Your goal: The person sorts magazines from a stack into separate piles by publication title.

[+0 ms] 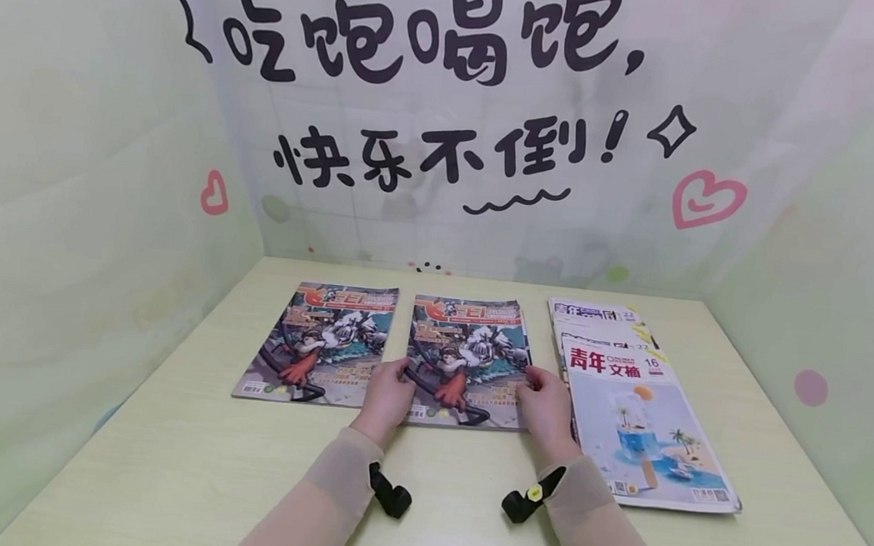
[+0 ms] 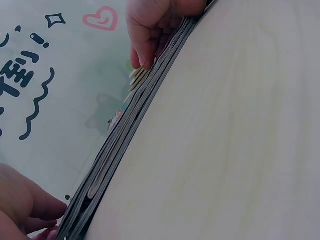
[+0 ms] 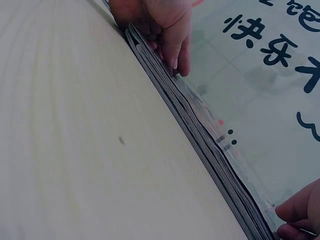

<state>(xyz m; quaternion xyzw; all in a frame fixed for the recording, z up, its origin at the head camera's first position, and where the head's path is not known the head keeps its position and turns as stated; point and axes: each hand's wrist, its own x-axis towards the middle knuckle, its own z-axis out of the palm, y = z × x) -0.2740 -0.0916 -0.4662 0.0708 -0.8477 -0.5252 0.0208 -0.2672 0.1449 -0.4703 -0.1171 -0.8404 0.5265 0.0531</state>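
Observation:
Between my two hands lies a stack of magazines (image 1: pixel 470 350) with a comic-style cover, in the middle of the table. My left hand (image 1: pixel 387 399) holds its left edge, and my right hand (image 1: pixel 546 409) grips the right edge, thumbs near the top cover. Seen edge-on in the left wrist view, the stacked magazines (image 2: pixel 120 135) show several layers lying on the tabletop. The right wrist view also shows the layered spines (image 3: pixel 195 130), with fingertips of my right hand (image 3: pixel 300 212) at the near corner.
A matching magazine (image 1: pixel 320 341) lies to the left, close to my left hand. On the right is an overlapping pile of other magazines (image 1: pixel 645 428), its top one with a beach-drink cover. A printed cloth backdrop (image 1: pixel 425 222) encloses the pale wooden table (image 1: pixel 169 474).

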